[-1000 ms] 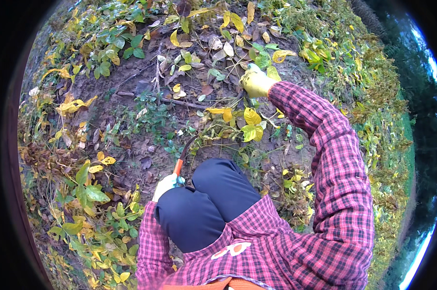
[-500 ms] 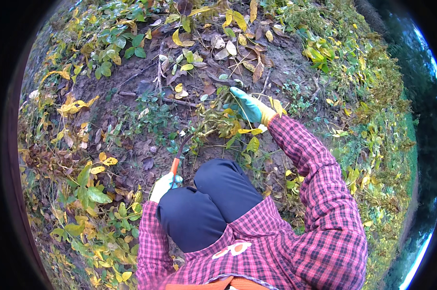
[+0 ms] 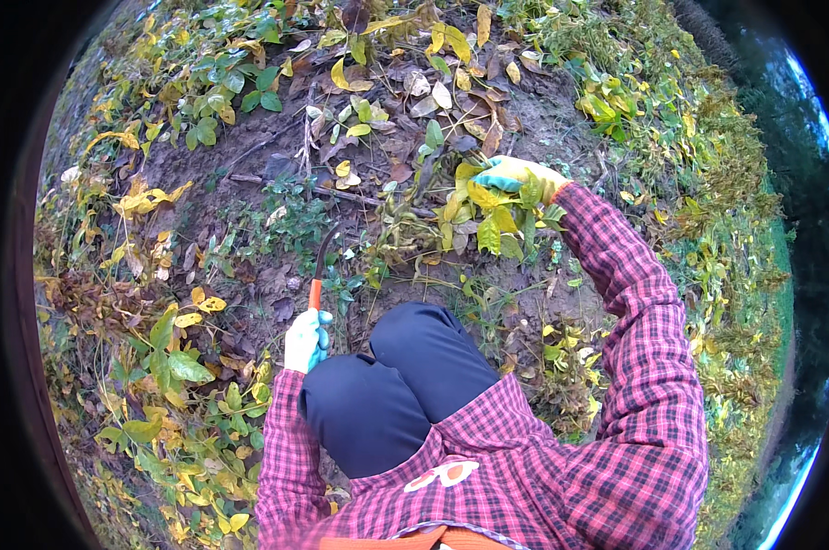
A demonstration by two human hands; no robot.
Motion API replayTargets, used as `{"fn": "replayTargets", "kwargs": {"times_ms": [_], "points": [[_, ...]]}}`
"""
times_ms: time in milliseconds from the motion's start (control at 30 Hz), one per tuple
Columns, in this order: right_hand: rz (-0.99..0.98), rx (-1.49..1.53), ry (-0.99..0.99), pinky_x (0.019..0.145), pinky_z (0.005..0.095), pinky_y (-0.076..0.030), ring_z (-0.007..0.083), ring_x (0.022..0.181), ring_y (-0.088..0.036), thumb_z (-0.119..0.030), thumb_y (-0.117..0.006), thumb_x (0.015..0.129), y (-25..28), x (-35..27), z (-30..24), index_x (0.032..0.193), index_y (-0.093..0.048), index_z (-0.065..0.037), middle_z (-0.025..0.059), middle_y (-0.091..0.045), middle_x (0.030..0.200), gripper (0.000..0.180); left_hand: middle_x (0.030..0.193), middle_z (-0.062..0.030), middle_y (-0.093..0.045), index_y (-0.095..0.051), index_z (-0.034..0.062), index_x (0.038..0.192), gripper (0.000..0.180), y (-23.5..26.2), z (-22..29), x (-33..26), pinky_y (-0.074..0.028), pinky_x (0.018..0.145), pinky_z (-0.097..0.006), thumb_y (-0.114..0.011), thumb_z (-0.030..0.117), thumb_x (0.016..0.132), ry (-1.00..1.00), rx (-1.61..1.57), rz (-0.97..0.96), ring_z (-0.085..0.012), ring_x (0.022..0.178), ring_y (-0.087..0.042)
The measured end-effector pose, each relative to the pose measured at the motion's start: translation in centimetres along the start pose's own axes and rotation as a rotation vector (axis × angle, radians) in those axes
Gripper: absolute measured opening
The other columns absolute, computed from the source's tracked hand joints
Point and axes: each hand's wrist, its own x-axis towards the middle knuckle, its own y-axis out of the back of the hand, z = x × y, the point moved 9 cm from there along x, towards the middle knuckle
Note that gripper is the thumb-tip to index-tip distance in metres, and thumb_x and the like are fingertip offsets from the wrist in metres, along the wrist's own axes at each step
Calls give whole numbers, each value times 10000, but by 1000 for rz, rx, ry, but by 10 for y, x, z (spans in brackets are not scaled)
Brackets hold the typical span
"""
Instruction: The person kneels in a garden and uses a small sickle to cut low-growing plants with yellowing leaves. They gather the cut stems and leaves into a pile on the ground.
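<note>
My left hand (image 3: 306, 341), in a pale glove with light-blue fingers, is closed around the orange handle of a sickle (image 3: 315, 291). The sickle's thin dark blade curves upward just above the soil, left of the plant and apart from it. Farther off to the right, my right hand (image 3: 522, 178), gloved in yellow and blue-green, is closed on the stem of a bean plant (image 3: 490, 226). Yellow and green leaves droop below this hand. Brownish pods (image 3: 412, 217) trail left from it near the ground; the plant's lower end is hard to make out.
Dry leaves (image 3: 423, 105) and a thin stick (image 3: 341, 193) lie on the dark soil ahead. Low green weeds (image 3: 290, 220) grow beside the sickle. Leafy yellowing plants stand left (image 3: 171, 362) and right (image 3: 607, 105). My bent knees (image 3: 414, 344) are close below the hands.
My left hand has drawn the sickle left, away from the plant, and its blade points more upward. My right hand has moved right and turned over, swinging the leafy part of the bean plant along.
</note>
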Motion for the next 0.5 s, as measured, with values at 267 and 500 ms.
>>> {"fn": "replayTargets", "kwargs": {"times_ms": [267, 500], "points": [[-137, 48, -776, 547, 328, -437, 131, 577, -544, -334, -596, 868, 29, -34, 29, 848, -650, -7, 49, -642, 679, 333, 639, 44, -476, -611, 69, 995, 259, -157, 133, -6, -334, 472, -195, -527, 311, 955, -528, 320, -289, -23, 516, -409], [129, 449, -826, 578, 269, -452, 83, 646, -554, -200, -581, 909, 36, -33, 33, 1000, -649, -24, -18, -625, 748, 209, 567, 25, -439, -599, 60, 975, 363, -180, 109, 0, -276, 372, -220, -463, 396, 954, -164, 393, -570, -55, 419, -332]]}}
